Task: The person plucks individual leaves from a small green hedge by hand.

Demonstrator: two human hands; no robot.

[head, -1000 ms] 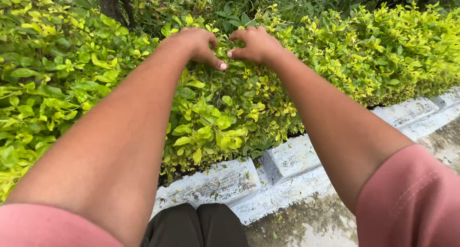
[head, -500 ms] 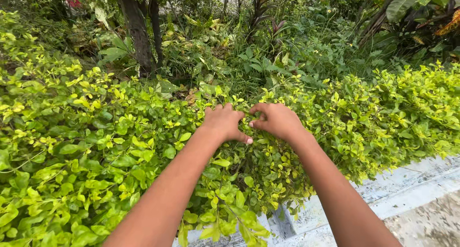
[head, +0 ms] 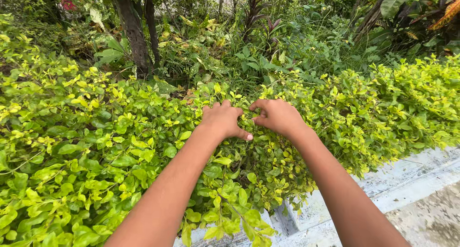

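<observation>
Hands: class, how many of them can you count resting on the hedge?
2. The left hand and the right hand lie side by side on the hedge, near its far edge. No others show.

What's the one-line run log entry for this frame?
left hand: fingers curled in hedge | right hand: pinching hedge foliage | hands: close together | kerb: right

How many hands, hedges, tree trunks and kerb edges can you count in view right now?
Hands: 2, the left hand and the right hand, both curled into the top of the hedge
Yellow-green hedge: 1
Dark tree trunks: 2, close together behind the hedge
White-painted kerb: 1
Total: 6
</observation>
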